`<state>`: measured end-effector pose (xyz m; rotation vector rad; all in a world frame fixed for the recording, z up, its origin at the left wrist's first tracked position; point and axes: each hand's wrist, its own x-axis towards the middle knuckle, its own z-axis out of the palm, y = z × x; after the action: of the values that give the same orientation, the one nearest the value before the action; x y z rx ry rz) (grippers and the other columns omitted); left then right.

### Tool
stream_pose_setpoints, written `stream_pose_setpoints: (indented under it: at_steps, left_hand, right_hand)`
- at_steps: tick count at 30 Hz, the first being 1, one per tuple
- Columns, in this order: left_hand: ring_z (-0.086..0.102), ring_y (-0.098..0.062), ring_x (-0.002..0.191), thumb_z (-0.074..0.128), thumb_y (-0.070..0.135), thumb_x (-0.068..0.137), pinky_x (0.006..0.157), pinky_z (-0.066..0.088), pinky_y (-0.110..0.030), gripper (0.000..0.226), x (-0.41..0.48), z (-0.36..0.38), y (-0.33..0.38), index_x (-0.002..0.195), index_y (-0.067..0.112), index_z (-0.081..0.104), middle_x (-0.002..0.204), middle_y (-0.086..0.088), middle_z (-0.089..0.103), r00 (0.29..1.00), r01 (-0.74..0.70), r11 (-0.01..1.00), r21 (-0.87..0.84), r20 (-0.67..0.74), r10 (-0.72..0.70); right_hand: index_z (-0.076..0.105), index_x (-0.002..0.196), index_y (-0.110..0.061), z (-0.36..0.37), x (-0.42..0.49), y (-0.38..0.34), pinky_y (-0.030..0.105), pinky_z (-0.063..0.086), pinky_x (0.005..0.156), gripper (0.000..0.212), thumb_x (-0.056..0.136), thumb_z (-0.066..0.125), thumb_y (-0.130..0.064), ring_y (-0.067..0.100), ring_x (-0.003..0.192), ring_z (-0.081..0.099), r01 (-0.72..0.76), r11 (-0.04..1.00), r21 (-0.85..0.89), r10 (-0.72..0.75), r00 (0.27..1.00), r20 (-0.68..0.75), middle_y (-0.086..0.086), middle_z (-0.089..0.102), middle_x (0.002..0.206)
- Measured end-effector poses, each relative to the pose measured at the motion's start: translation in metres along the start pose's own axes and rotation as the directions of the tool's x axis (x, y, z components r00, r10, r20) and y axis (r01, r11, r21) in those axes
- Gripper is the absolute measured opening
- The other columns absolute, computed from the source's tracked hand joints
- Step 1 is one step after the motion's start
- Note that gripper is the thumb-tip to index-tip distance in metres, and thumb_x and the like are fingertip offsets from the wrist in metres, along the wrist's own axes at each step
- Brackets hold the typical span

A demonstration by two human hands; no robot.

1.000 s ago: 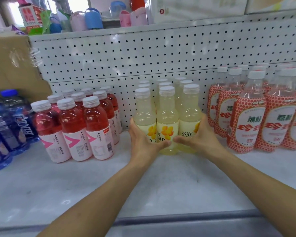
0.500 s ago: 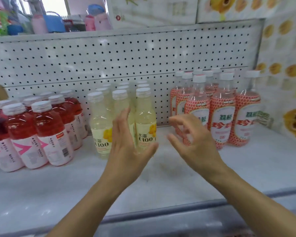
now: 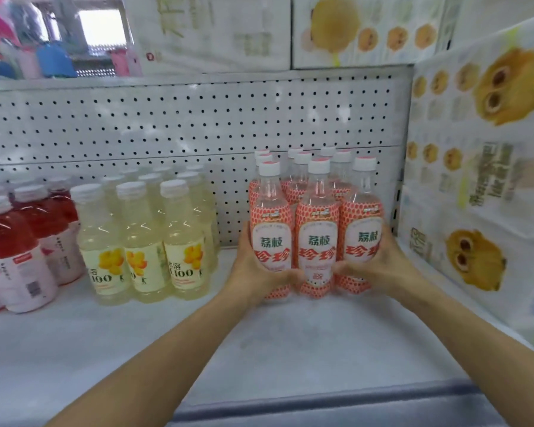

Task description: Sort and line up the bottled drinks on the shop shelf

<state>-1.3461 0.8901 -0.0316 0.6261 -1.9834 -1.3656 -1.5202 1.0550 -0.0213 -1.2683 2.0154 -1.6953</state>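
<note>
Head view, left hand (image 3: pixel 253 269), right hand (image 3: pixel 373 266) clasping upright lychee bottles (image 3: pixel 318 241)

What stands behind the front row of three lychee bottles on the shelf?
More lychee bottles, back toward the pegboard; mainly caps and necks show. The front row covers their bases and most of their labels.

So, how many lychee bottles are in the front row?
3: left bottle held by the left hand, middle bottle between, right bottle held by the right hand; more stand behind, partly hidden.
</note>
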Motion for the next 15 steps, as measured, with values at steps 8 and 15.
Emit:
stream_pose_setpoints:
  at_steps: [8,15]
  left_hand:
    - [0.071,-0.012,0.101,0.100,0.022,0.048,0.072,0.061,-0.030,0.100,0.017,-0.001,-0.011,0.132,0.025,0.048,0.114,0.005,0.071,0.988,-0.003,0.999,-0.049,-0.157,-0.004]
    - [0.072,-0.011,0.097,0.100,0.020,0.042,0.068,0.060,-0.024,0.105,0.011,0.004,-0.002,0.134,0.024,0.047,0.113,0.004,0.072,0.993,0.024,0.999,-0.039,-0.111,-0.029]
  right_hand:
    - [0.035,0.138,-0.024,0.028,0.016,0.007,0.043,0.059,0.088,0.101,0.057,0.096,-0.015,0.013,0.103,0.068,-0.029,1.000,-0.001,0.029,0.997,-0.068,-0.004,0.065,0.120]
    - [0.043,0.136,-0.025,0.014,0.017,0.009,0.044,0.058,0.089,0.088,0.064,0.092,-0.012,0.011,0.102,0.069,-0.049,0.999,0.004,0.050,0.999,-0.018,-0.007,0.069,0.117]
